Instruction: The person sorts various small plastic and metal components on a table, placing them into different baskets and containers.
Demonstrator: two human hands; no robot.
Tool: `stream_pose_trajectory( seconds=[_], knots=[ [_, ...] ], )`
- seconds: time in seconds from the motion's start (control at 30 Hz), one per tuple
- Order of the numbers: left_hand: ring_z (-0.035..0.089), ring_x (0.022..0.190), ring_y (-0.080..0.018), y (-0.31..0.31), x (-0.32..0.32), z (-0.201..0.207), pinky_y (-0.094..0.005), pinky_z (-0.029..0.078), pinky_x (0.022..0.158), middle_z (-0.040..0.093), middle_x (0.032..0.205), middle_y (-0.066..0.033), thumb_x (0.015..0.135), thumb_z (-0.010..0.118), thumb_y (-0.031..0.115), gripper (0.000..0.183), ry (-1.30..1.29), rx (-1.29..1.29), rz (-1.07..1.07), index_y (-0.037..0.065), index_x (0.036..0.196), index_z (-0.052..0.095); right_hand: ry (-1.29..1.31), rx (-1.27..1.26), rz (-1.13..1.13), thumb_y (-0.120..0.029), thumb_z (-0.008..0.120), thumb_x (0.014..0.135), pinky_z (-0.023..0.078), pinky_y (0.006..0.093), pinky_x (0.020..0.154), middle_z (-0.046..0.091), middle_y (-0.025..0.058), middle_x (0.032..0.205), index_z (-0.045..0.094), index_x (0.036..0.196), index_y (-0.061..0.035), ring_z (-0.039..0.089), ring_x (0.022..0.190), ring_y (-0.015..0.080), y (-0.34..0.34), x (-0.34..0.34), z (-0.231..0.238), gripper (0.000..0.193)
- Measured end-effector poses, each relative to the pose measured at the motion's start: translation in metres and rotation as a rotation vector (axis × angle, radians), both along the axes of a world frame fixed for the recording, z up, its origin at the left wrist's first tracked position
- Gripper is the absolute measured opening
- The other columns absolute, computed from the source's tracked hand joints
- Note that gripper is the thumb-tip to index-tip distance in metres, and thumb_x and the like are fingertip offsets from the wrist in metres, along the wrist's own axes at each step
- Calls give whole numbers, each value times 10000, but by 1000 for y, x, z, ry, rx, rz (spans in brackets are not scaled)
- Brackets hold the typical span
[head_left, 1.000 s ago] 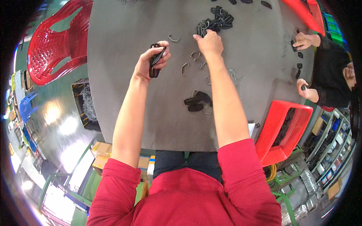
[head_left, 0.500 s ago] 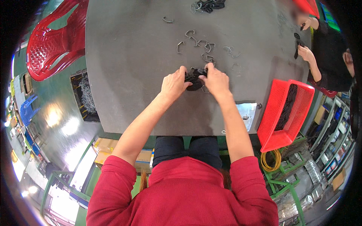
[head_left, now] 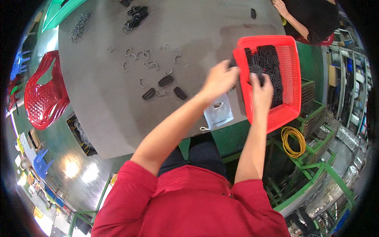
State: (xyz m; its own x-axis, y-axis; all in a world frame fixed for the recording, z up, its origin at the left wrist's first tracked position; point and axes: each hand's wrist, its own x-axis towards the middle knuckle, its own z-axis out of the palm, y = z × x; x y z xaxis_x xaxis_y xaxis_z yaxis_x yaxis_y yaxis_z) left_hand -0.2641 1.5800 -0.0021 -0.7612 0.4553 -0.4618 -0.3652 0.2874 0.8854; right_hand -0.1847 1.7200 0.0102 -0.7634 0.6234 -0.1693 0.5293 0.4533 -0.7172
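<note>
My right hand (head_left: 261, 91) is inside the red basket, its fingers closed on a black ribbed piece (head_left: 256, 70) above a heap of similar black pieces (head_left: 276, 79). My left hand (head_left: 219, 80) is at the basket's left rim, slightly blurred, its fingers closed round a small black piece (head_left: 232, 63) that shows only in part. Three oval black ribbed pieces lie on the table: one (head_left: 166, 81) nearest the bent metal wire clips (head_left: 151, 64), one (head_left: 149, 94) to its left and one (head_left: 180, 93) to its right.
The red basket (head_left: 290, 71) sits at the right of the grey table (head_left: 102, 118). A clear plastic bag (head_left: 219, 113) lies beside it. A dark bundle (head_left: 136, 17) and a wire pile (head_left: 80, 27) lie farther off. Another person's hand (head_left: 280, 7) rests at the far right edge.
Both hands have moved right, from the table's middle to the basket. The black pieces formerly bunched in my hands now lie partly on the table, three apart. The view has turned rightward.
</note>
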Motion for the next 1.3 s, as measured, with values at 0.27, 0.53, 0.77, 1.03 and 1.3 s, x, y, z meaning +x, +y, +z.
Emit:
stream_pose_trajectory(
  seconds=[0.27,0.53,0.77,1.03,1.3],
  knots=[
    [432,1172,-363,90,18,12,-439,324,1017,492,1222,-216,794,615,226,469,532,38,139,4,1192,501,64,555,-52,-229,629,808,406,416,885,586,186,1052,546,1118,5,547,975,334,91,29,-9,397],
    [464,1055,-325,-186,50,-95,-416,397,891,555,1042,-141,719,677,101,333,622,-869,401,69,1030,563,38,359,607,-213,659,770,469,374,730,536,97,845,559,857,-76,543,856,262,-141,5,-97,190],
    [583,831,-257,-246,70,-117,-344,454,753,599,857,-91,775,644,99,184,426,-822,240,65,941,573,-116,335,919,-126,641,756,499,400,693,591,86,782,543,896,-84,623,773,294,-184,-30,-129,176],
    [619,758,-120,-259,79,-118,-259,490,635,656,879,-75,879,543,123,202,-128,-353,781,17,1038,610,-43,480,1048,-153,687,741,479,406,740,589,107,910,592,844,-35,595,870,295,-195,-53,-127,183],
    [609,943,-173,-130,47,-13,-295,507,762,618,1065,-98,830,585,75,325,276,-7,347,65,1155,593,31,-944,106,-110,663,813,512,279,739,619,71,970,575,1037,6,606,874,165,-121,-31,-29,267]
  ],
)
